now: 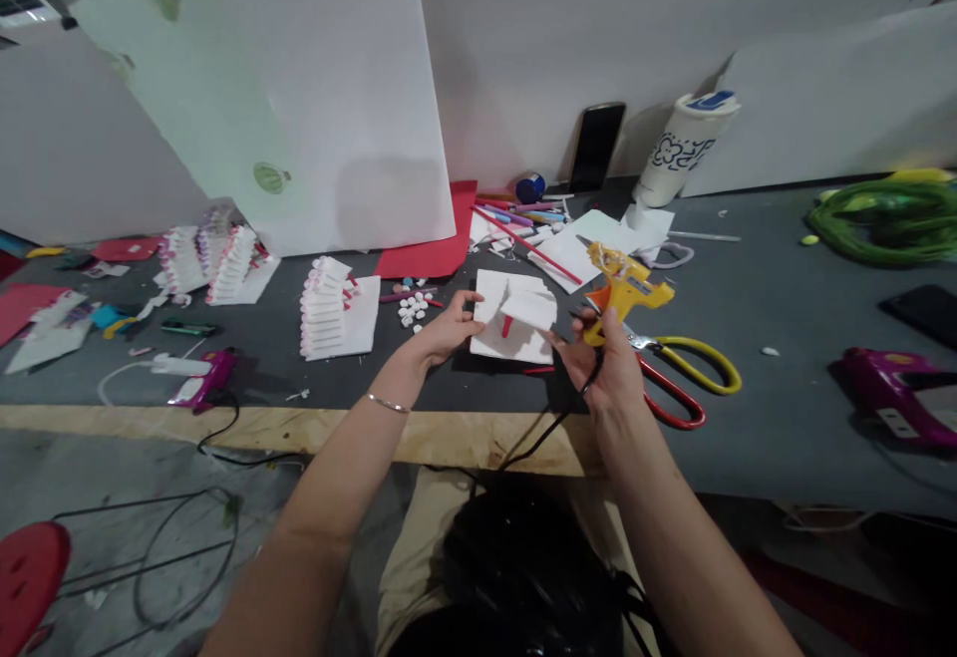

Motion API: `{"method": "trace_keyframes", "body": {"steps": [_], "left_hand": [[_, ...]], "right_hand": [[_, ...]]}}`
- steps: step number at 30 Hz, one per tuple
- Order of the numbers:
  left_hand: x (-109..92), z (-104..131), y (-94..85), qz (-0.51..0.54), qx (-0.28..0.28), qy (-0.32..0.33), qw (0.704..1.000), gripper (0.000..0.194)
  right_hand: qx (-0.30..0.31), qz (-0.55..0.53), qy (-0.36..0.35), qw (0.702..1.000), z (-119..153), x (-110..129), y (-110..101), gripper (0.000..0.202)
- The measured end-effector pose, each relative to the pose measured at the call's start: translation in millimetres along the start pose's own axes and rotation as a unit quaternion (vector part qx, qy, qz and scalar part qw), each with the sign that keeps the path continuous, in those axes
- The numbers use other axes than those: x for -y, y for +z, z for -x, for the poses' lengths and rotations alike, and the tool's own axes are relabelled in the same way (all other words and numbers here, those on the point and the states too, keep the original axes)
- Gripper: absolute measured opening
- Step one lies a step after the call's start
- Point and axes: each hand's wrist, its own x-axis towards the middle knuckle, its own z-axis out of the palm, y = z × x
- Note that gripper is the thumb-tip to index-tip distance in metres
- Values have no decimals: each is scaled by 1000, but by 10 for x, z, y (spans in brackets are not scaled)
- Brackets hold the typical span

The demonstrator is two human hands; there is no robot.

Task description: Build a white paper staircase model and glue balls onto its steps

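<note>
In the head view, a small white board (489,346) lies on the dark table in front of me. A folded white piece (529,306) stands up from it, with a short red stick (506,326) beneath. My left hand (450,326) grips the board's left edge between thumb and fingers. My right hand (607,368) is closed round a yellow hot glue gun (629,288), with a black cord trailing below. One right fingertip is close to the board's right corner; whether it touches, I cannot tell. Scissors (692,353) with yellow and red handles lie just right of that hand.
Left of the board are small white balls (414,311) and a similar stepped white model (325,313). Behind lie red paper (430,253), red sticks (527,243) and pens. A phone (598,147) and a white tumbler (684,151) stand at the back. Purple power strips (901,396) flank the workspace.
</note>
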Motion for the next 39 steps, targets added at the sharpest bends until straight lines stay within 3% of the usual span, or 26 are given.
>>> {"method": "trace_keyframes", "body": {"steps": [5, 12, 16, 21, 25, 28, 31, 39], "left_hand": [[37, 41, 45, 84, 16, 13, 996, 21], [184, 120, 118, 131, -24, 32, 991, 25], [255, 140, 147, 133, -49, 69, 987, 25], [292, 154, 152, 135, -86, 95, 983, 34], [294, 176, 169, 124, -81, 107, 983, 22], [288, 204, 178, 119, -71, 115, 984, 22], [282, 230, 176, 121, -58, 107, 985, 32], [279, 266, 174, 75, -51, 79, 993, 41]], "right_hand": [[9, 68, -98, 993, 85, 205, 3, 40], [79, 270, -122, 952, 317, 509, -156, 27], [133, 471, -124, 863, 522, 590, -204, 29], [295, 656, -236, 654, 660, 654, -75, 17], [332, 723, -247, 553, 650, 626, -23, 1], [348, 746, -246, 512, 651, 590, -12, 14], [348, 753, -261, 494, 669, 568, 9, 22], [325, 788, -267, 449, 680, 548, -7, 16]]}}
